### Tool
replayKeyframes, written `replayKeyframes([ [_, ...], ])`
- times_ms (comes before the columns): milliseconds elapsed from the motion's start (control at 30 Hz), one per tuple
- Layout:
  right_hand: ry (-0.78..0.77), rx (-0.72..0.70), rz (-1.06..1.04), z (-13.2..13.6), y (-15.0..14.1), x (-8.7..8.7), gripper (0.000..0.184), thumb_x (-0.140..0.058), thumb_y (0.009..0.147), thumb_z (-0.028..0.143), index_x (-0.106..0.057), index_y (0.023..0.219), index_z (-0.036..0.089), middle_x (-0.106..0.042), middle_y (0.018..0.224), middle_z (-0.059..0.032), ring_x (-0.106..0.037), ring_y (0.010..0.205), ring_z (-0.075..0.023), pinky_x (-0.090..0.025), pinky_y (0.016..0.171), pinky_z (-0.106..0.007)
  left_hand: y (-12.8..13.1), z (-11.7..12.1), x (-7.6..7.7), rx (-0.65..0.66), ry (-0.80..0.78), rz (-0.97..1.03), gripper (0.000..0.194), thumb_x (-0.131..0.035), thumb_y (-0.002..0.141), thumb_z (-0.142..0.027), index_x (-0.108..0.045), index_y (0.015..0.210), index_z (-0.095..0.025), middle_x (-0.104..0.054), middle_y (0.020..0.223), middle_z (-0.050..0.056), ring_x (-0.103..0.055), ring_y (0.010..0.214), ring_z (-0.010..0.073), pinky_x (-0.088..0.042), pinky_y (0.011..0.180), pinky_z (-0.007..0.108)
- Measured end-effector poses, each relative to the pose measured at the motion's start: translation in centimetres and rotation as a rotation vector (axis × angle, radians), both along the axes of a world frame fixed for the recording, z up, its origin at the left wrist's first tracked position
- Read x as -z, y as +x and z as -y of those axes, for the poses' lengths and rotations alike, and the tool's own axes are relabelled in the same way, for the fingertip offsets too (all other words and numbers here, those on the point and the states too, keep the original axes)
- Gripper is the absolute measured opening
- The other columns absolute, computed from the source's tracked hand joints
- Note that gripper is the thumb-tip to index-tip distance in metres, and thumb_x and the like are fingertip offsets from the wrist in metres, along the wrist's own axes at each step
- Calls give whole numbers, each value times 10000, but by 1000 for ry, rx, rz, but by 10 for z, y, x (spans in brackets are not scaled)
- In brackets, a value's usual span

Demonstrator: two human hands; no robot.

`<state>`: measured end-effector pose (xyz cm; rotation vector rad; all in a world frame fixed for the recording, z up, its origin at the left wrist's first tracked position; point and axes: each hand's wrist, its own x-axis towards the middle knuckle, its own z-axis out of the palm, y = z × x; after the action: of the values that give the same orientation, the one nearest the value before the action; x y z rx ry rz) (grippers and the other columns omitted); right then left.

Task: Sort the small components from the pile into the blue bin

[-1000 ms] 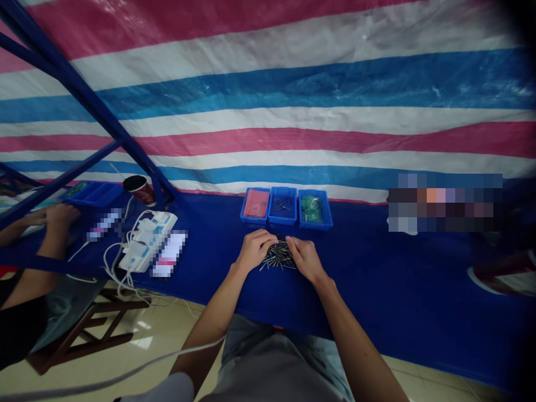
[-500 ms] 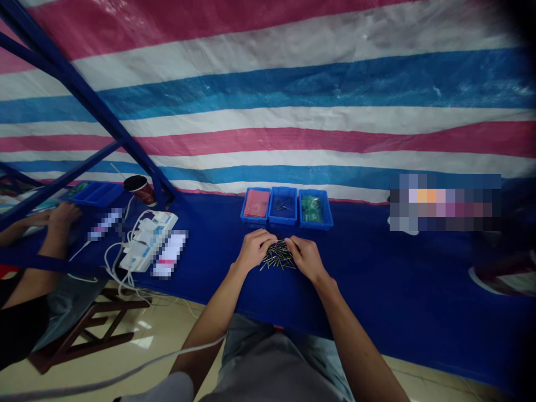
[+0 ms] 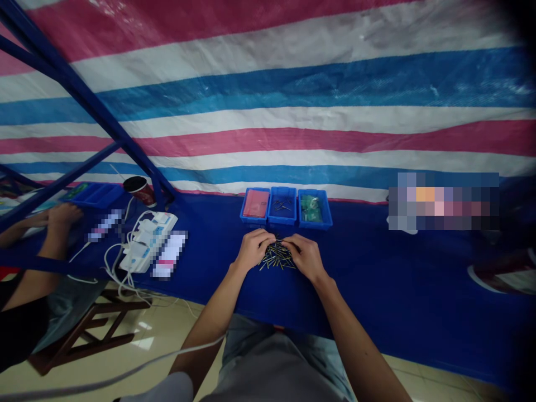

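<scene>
A: What's right under the hands?

B: A loose heap of thin metal pins (image 3: 277,257) (too small to say exactly what kind), lying crossed over one another on the blue-covered counter (image 3: 389,279).

A: And the hands themselves?

B: The left hand (image 3: 253,249) and the right hand (image 3: 306,257) sit on either side of the heap, fingers curled down, with their fingertips nearly meeting at its far edge. Whether they are pinching a pin, I cannot tell.

A: What's just beyond them?

B: 3 blue bins (image 3: 282,223) in a row, side by side. The left one holds a pink bag (image 3: 255,204), the middle one a few dark pins (image 3: 282,205), and the right one a green bag (image 3: 311,208).

A: Further left?

B: A white power strip (image 3: 148,243) with plugs and looping white cables (image 3: 109,259), then a paper cup (image 3: 139,190) and a blue tray (image 3: 94,195). A second person's hand (image 3: 64,215) rests on the counter there.

A: And behind everything?

B: A pink, white and blue striped tarp (image 3: 268,84), crossed at upper left by a blue metal frame (image 3: 79,106).
</scene>
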<state>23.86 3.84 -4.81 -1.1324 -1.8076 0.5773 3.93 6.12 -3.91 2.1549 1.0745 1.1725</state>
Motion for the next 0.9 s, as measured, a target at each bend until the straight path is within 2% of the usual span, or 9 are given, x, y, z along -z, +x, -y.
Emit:
replayKeyframes([
  [367,78,30,-90,1,-2,0,203,-578,972,263,-778,994,236,-735,944,-61,-695,835,-191,-553,793,-319,0,0,2,10,23,-34,222,-560,982,-261,-752,909,-179,-724,876,59,-661,812,156,-516,798,283],
  [667,86,16,-66,1,-1,4,225,-564,981,252,-778,915,230,-728,888,-47,-689,783,-169,-538,749,-283,-1,0,2,14,25,-49,220,-558,982,-253,-747,903,-172,-722,879,60,-658,815,156,-510,803,283],
  [900,80,15,-53,2,-3,1,262,-540,993,284,-758,863,219,-721,844,-51,-678,745,-166,-533,722,-281,0,2,-2,25,22,-59,223,-556,984,-258,-744,905,-167,-722,879,66,-655,817,160,-509,804,289],
])
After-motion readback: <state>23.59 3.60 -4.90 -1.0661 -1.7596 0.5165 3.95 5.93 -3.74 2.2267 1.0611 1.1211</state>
